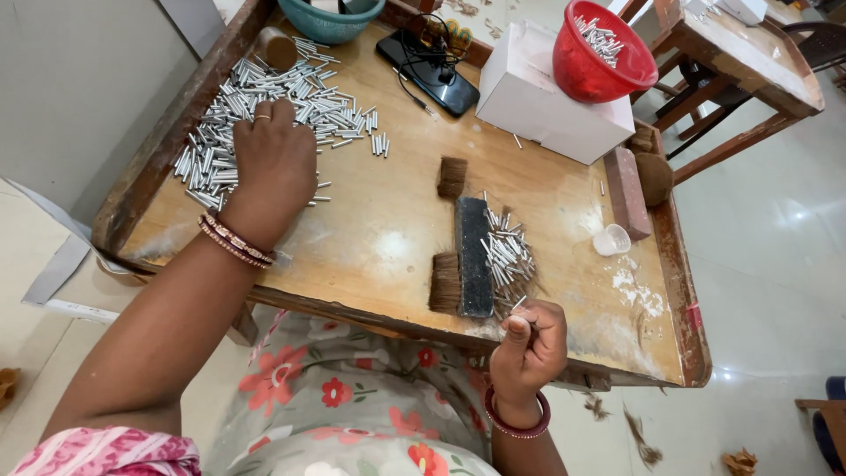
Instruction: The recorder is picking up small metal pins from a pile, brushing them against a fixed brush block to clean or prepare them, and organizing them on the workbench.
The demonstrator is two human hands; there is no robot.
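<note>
My left hand (273, 163) lies palm-down, fingers curled, on the big heap of small metal tubes (256, 110) at the counter's (379, 247) far left. My right hand (529, 344) is closed at the near edge, pinching one tube (518, 303) just beside the black brush block (474, 256) and its smaller tube pile (507, 251).

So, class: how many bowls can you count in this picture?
2: a teal bowl at the table's far edge, partly cut off, and a red bowl of metal tubes on the white box. Others may lie outside the frame.
</note>
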